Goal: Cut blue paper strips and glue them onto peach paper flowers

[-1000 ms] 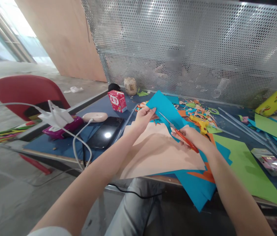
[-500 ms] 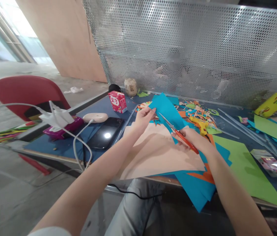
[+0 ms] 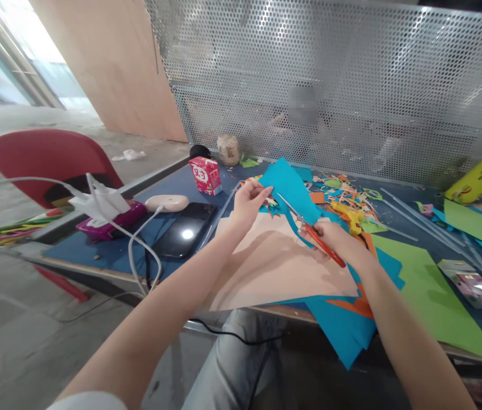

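1. The left hand [image 3: 252,199] is pinching the left edge of a blue sheet [image 3: 288,179], holding it tilted up above the middle of the table [image 3: 108,256].
2. The right hand [image 3: 335,242] is closed around orange scissors [image 3: 298,219], and the blades are pointing up-left into the blue sheet's lower edge.
3. A peach sheet [image 3: 266,267] is lying under both hands, reaching the table's front edge.
4. A phone [image 3: 185,228] is lying just left of the peach sheet. Scraps [image 3: 343,191] and a glue gun [image 3: 347,213] are crowding the space behind the right hand.
5. A green sheet [image 3: 429,285] is covering the right side, so bare table is showing mostly at the near left, around the phone.
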Available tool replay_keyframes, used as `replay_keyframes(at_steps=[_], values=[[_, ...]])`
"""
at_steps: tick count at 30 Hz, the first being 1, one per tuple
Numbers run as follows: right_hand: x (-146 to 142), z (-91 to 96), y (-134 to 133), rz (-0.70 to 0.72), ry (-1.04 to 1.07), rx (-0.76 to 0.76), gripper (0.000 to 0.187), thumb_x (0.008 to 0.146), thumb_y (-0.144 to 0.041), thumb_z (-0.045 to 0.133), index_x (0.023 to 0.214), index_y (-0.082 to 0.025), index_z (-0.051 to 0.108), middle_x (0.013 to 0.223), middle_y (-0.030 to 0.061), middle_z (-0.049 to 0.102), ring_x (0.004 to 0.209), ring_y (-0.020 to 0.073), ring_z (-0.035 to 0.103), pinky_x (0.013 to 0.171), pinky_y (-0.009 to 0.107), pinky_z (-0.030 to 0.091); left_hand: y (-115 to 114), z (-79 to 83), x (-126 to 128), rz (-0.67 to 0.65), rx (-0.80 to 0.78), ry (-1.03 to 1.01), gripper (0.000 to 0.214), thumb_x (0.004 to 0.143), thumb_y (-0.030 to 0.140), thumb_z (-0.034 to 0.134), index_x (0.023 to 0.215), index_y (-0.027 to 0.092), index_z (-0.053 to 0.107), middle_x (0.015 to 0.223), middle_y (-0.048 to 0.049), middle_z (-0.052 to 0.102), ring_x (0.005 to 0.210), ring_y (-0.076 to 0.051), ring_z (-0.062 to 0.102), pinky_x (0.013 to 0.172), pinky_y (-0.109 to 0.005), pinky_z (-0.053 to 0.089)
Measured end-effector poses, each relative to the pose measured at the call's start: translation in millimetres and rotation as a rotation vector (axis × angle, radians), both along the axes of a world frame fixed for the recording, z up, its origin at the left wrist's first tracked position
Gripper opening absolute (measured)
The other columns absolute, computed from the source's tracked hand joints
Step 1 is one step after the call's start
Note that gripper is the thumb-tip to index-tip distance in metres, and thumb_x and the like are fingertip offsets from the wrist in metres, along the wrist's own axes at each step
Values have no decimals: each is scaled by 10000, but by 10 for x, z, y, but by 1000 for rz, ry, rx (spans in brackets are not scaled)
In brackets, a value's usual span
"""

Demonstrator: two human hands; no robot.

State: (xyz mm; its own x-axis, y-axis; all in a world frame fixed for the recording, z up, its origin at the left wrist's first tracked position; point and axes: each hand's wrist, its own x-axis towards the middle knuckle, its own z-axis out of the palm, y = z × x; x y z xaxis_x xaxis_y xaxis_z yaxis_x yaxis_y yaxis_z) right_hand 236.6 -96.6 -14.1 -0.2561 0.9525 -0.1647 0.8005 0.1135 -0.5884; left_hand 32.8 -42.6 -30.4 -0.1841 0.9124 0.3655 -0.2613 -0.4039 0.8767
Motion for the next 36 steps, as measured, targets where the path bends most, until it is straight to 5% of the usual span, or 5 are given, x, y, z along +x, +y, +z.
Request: replay_keyframes(at_steps=[9, 17, 26, 36], values=[[-61, 45, -21, 26, -93, 180, 465, 725, -623, 491, 610, -174, 535, 568, 19, 578, 509, 121, 535, 457, 211, 322, -31, 12, 22, -9, 43, 11, 260, 644, 349, 690, 727, 170, 520, 620, 24, 570, 577, -104, 586, 480, -207, 454], [-96, 42, -26, 1, -55, 190, 446, 715, -618, 504, 599, -188, 492, 498, 0, 503, 498, 131, 536, 469, 213, 324, -89, 26, 67, -125, 68, 128, 283, 710, 387, 638, 655, 181, 453, 567, 29, 525, 540, -98, 554, 456, -212, 454], [-121, 76, -39, -30, -74, 128, 431, 731, -604, 486, 696, -181, 560, 486, 4, 534, 468, 134, 514, 484, 224, 327, -63, 0, 80, -110, 80, 186, 306, 710, 418, 633, 632, 183, 454, 545, 21, 561, 494, -94, 549, 444, -212, 450], [-113, 17, 11, -4, -138, 263, 477, 742, -622, 433, 611, -176, 539, 569, 38, 573, 610, 169, 547, 535, 241, 329, -50, -39, 76, -137, 71, 228, 245, 788, 342, 556, 664, 170, 434, 594, 17, 591, 482, -80, 562, 434, -200, 465]])
